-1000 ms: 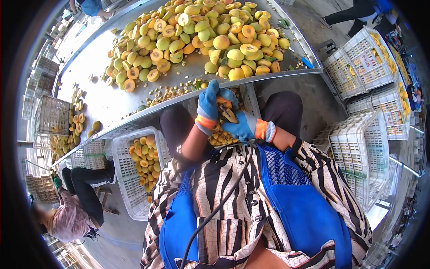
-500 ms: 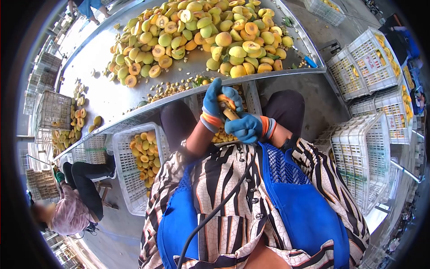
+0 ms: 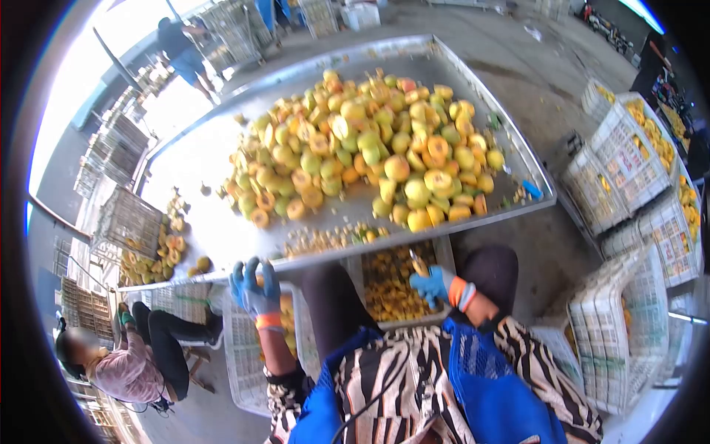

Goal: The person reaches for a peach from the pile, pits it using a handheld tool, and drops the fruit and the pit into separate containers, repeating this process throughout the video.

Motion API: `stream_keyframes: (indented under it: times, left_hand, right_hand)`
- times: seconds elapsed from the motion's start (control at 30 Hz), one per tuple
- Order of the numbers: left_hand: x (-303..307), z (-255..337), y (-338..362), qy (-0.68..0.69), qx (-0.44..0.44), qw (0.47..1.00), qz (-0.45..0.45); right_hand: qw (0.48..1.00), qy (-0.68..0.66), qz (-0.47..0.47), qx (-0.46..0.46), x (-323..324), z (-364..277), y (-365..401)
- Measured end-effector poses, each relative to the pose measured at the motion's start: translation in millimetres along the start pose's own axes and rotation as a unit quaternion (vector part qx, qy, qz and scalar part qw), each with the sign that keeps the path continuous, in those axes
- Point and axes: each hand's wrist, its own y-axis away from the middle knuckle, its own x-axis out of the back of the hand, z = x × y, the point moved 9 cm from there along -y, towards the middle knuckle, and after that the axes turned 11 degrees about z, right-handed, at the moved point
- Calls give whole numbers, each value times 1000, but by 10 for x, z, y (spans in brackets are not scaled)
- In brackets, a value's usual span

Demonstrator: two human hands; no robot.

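Head view: L hand & R hand now apart; 0.5 s ago together at the fruit & tool. L hand now at 8 o'clock of frame, by near edge of metal table, over L crate, fingers part-bent; can't tell if it has hold of anything. R hand at 4 o'clock, fingers curled shut round tool, tip to approx. 11 o'clock, over R side of centre crate, which has small yellow-brown pcs. btwn the knees. Fruit pile, many halved, on table at 12 o'clock; loose pits just below it. Blue item nr table's R corner, btwn 2 & 3 o'clock. Stacked crates w/ fruit at 3 o'clock. Seated co-worker at 8 o'clock.
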Motion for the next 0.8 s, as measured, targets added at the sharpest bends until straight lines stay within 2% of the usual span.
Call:
stream_keyframes:
  times: [0.03, 0.07, 0.1, 0.13, 0.17, 0.23, 0.33, 0.37, 0.43, 0.5, 0.57, 0.6, 0.63, 0.67, 0.7, 0.73, 0.77, 0.8]
  left_hand:
    - [-90, -78, 20, 9, 22, 1000, -6]
    - [-313, -102, 62, 78, 45, 996, -12]
    - [-500, 108, 65, 195, 71, 977, -47]
    - [-661, 471, 69, 236, 74, 964, -99]
    - [-960, 710, 161, 293, 87, 942, -140]
    - [-1482, 1289, 365, 315, 0, 928, -199]
    - [-2298, 1902, 721, 282, -48, 917, -278]
    - [-2402, 2046, 767, 253, -40, 916, -310]
    - [-2578, 2272, 880, 209, -26, 881, -424]
    - [-2646, 2297, 826, 206, -39, 867, -453]
    - [-2677, 2189, 854, 195, -46, 850, -487]
    - [-2663, 2143, 851, 184, -63, 852, -485]
    - [-2644, 2092, 868, 174, -80, 853, -486]
    - [-2636, 2007, 874, 190, -54, 854, -482]
    - [-2635, 1845, 878, 234, -41, 871, -431]
    - [-2525, 1734, 822, 220, 22, 871, -439]
    - [-2476, 1604, 830, 306, 137, 820, -463]
    - [-2627, 1445, 877, 414, 205, 782, -419]
  right_hand:
    - [1000, 4, -2, -7, -9, 38, -69]
    - [999, 39, -1, -5, -37, 2, -72]
    - [999, 34, 3, 5, -39, 32, -131]
    - [1000, 26, 4, -13, -45, 87, -170]
    - [998, 59, 3, 11, -42, 52, -163]
    - [997, 71, 8, 23, -26, 76, -190]
    - [992, 109, 41, 52, 100, 186, -296]
    - [991, 109, 45, 57, 148, 199, -335]
    - [983, 134, 38, 116, 224, 228, -459]
    - [974, 163, 0, 160, 233, 243, -491]
    - [983, 109, 36, 146, 258, 141, -400]
    - [994, 58, 36, 83, 254, 235, -450]
    - [994, 61, 41, 83, 223, 119, -339]
    - [992, 75, 54, 88, 222, 129, -361]
    - [994, 55, 53, 73, 197, 197, -385]
    - [993, 57, 54, 86, 187, 165, -355]
    - [997, 39, 37, 56, 156, 187, -320]
    - [994, 41, 78, 66, 183, 61, -174]
